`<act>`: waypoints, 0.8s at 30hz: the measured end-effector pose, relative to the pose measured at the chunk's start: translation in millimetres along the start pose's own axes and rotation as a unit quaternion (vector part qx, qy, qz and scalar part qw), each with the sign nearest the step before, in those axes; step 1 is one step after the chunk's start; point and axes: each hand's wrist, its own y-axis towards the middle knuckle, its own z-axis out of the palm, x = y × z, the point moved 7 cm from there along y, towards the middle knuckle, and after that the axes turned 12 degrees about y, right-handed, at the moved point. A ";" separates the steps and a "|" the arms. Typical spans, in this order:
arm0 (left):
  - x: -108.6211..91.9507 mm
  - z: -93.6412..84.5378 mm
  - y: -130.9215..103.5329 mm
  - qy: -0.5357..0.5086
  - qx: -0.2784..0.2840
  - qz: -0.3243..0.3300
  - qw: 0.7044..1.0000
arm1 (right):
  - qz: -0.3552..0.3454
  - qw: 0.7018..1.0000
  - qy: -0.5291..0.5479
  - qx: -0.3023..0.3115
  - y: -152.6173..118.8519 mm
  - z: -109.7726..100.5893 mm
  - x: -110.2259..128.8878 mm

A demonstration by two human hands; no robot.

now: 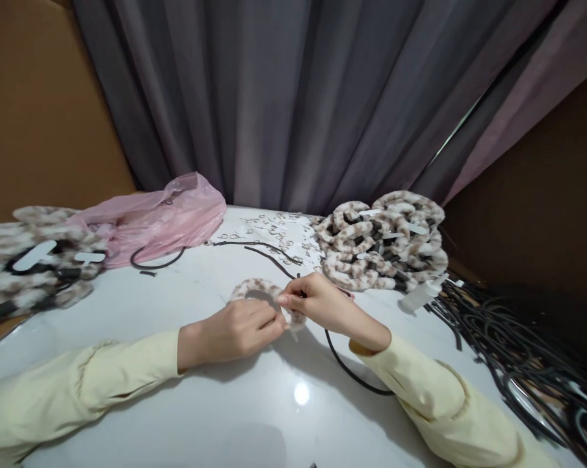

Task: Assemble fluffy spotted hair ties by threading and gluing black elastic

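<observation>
A fluffy white-and-brown ring [257,286] is held between both hands near the middle of the white table. My left hand [239,330] is closed round its lower left part, fingers curled. My right hand [313,300] pinches the ring's right side between thumb and fingers. The two hands nearly meet at the ring's lower right. Beneath my right forearm, a black cord [349,370] curves over the table. What the fingertips cover on the ring is hidden.
Fluffy rings are piled at left [10,260] and right [385,240]. Behind stand a pink plastic bag [176,218], scattered small metal rings [273,231] and loose black cords [254,244]. A small white bottle [422,294] and tangled black tubing [508,338] lie at right.
</observation>
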 end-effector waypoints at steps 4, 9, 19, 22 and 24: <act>-5.3 -1.5 -3.5 0.031 -0.015 0.028 0.999 | -0.016 0.999 -0.041 -0.001 0.1 5.1 -0.3; -13.5 -5.4 -4.9 0.068 -0.042 0.085 0.993 | -0.068 0.994 -0.090 -0.003 1.9 13.3 -3.3; -18.1 -5.0 -12.7 0.047 -0.077 0.097 0.991 | -0.080 0.988 -0.134 -0.008 0.8 26.2 -10.1; -17.9 -1.6 -14.5 0.054 -0.072 0.091 0.992 | -0.077 0.987 -0.137 -0.017 1.5 23.6 -8.4; -15.0 2.2 -16.1 0.053 -0.068 0.072 0.994 | -0.086 0.987 -0.134 -0.031 -0.1 19.7 -3.9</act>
